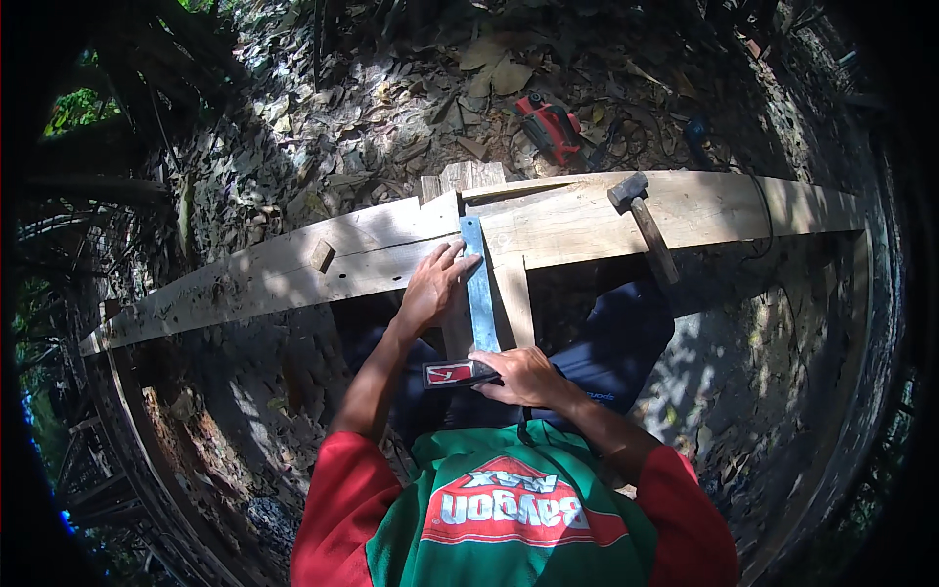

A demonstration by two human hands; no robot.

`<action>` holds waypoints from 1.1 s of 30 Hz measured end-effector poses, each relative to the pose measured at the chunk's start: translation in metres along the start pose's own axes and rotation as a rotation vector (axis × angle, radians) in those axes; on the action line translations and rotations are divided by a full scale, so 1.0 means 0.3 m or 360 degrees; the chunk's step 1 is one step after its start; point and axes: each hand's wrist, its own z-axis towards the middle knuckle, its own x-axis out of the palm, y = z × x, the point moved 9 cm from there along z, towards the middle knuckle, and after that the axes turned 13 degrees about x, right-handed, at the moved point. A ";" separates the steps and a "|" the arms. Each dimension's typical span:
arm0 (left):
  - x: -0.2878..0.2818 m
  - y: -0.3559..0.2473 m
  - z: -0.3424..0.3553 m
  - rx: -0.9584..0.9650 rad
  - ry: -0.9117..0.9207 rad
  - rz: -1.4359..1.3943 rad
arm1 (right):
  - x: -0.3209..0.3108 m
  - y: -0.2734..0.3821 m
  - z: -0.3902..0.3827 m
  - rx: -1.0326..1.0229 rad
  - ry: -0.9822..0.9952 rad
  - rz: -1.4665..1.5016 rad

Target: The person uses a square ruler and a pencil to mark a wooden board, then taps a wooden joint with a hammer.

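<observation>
A try square point(479, 284) with a pale metal blade and a dark stock bearing a red label lies across the near edge of a pale wooden plank point(381, 235). My right hand point(523, 377) is closed on the end of the stock, close to my body. With its fingers spread, my left hand point(433, 286) rests its fingertips on the blade's upper part, over the plank. Below the plank, a narrower upright wooden piece point(514, 298) stands just right of the blade. The palm sides of both hands are hidden.
On the plank's right part rests a hammer point(646, 220), its handle overhanging the near edge. A small wood block point(322, 256) sits on the left part. Beyond lies a red power tool point(550, 127) with a cord on leaf-strewn ground point(381, 127). A wooden side rail point(863, 284) bounds the right.
</observation>
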 end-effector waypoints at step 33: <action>0.055 0.133 0.104 -0.0355 0.0003 0.0035 | -0.456 -0.538 1.197 0.0864 0.0115 0.1275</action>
